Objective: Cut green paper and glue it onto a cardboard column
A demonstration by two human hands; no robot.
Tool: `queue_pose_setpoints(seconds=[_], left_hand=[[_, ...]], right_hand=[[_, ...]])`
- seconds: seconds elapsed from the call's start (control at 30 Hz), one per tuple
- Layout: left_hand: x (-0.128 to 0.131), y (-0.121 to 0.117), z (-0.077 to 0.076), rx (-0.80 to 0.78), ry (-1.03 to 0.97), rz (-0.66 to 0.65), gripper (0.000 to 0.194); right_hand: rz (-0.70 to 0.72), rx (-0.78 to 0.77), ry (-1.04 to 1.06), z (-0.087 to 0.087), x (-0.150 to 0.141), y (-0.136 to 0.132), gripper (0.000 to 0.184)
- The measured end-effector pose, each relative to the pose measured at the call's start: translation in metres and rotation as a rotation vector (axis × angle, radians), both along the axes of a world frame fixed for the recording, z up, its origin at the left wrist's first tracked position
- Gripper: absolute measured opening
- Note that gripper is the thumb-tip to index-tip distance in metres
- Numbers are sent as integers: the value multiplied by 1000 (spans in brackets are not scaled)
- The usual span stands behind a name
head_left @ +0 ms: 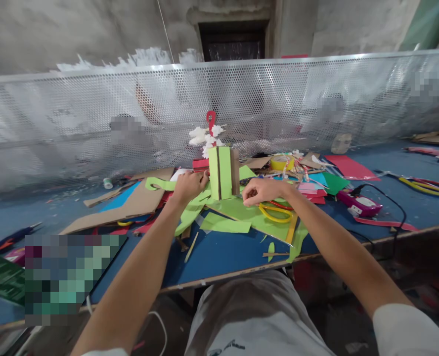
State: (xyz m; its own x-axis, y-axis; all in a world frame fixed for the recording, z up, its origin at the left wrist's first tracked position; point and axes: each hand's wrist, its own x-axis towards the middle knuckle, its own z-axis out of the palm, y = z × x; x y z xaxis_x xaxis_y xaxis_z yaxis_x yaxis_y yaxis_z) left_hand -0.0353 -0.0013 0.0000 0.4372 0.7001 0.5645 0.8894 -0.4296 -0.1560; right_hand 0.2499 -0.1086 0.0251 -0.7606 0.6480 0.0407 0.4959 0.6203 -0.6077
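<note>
A small cardboard box point(225, 173) faced with light green paper stands upright at the middle of the table, brown board showing along its edges. My left hand point(190, 187) is at its left side, fingers bent and closed, the tips at or very near the box's edge. Whatever they pinch is hidden. To the right of the box, my right hand point(262, 191) is closed with curled fingers, apart from the box; I cannot see what is in it. Yellow-handled scissors point(277, 213) lie under that hand on green paper point(225, 223). Behind the box rises a red looped piece point(211, 118) with white flower shapes point(200, 134).
Brown cardboard point(130, 205) lies on the left. At right are yellow tape point(282, 163), red sheet point(351, 167), a purple corded device point(360, 203) and yellow-and-red-handled scissors point(425, 187). A perforated metal panel point(182, 99) closes off the back of the blue table point(204, 264).
</note>
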Motion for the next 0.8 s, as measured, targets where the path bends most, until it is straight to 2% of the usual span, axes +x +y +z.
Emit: queue_pose_setpoints(seconds=[0.1,0.17,0.3,0.4,0.53,0.63,0.77,0.8], left_hand=[[-2,2,-1,-17,-25,1,66],[-2,3,-1,-20,-29,10,65],[-3,5,-2,-17,-16,28,64],[-4,7,-3,-7,-15,28,64],[-3,7,-3,-11,-11,34,65],[-3,6,-3,-17,-15,36,65],[-2,5,-3,-18,-10,40,66],[-2,5,-3,-15,-7,38,67]], right_hand=[[22,-94,96,1,13,0,27],[3,-125,256,1,21,-1,35],[-212,12,836,0,25,2,54],[-338,98,1113,0,24,11,53],[-495,53,1109,-7,23,28,50],[-585,29,1072,-14,21,35,37],[-598,-69,990,-17,20,34,9],[-581,-95,978,-17,19,33,9]])
